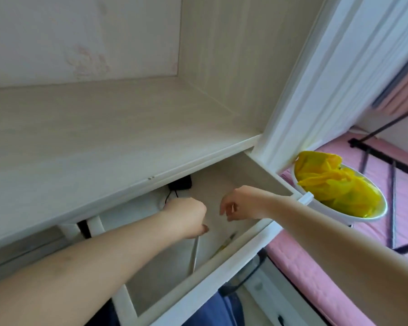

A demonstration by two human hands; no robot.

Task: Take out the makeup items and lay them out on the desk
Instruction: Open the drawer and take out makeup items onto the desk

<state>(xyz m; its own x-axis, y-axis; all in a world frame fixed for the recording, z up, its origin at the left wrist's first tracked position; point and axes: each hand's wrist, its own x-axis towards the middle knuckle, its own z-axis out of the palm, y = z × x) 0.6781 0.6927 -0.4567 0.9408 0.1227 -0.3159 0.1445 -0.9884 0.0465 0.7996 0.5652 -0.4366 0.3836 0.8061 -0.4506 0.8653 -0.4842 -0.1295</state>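
Pale desk [85, 137] above an open drawer [222, 276]
Left hand [186, 216] curled round a slim stick [194, 252]; right hand [233, 204] loosely curled, holding nothing; best lift it level; clear the rim.

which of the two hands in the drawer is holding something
The left hand: its curled fingers grip a slim silver stick. The right hand hangs loosely curled, holding nothing.

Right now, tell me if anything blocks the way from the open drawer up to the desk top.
Nothing visible does. The left hand grips a thin stick-like item inside the drawer, the right hand hangs loosely curled beside it, and the desk top above shows bare wood.
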